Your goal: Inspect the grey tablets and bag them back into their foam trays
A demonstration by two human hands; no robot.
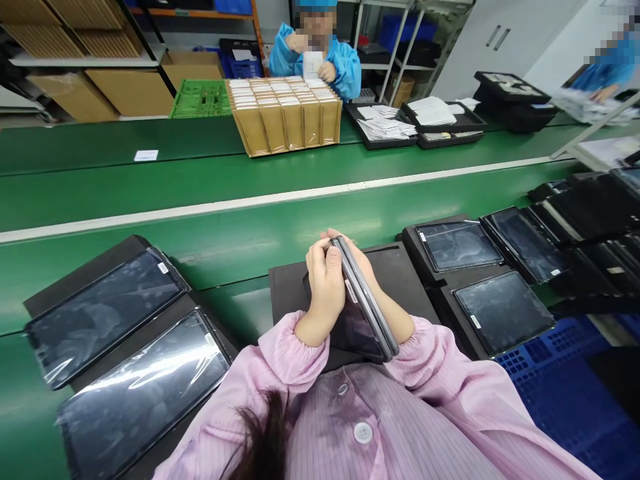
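Note:
In front of my chest, two thin tablets (361, 293) are held together on edge, tilted, with their grey rims side by side. My left hand (324, 283) presses the dark screen side, thumb and fingers against it near the upper end. A small white label shows on that screen. My right hand (367, 270) grips the far side; most of its fingers are hidden behind the tablets. Below both hands lies a black foam-like tray (400, 267). To the left, a film-covered tablet (110, 310) rests on a black tray, with another tablet (150, 393) nearer me.
At the right are more tablets (463, 243) on black trays, and a blue crate (560, 393) below them. Across the green conveyor (250, 193), a co-worker in blue (345, 63) holds a white paper behind a divided cardboard box (290, 127). Paper-filled trays (385, 140) stand beside it.

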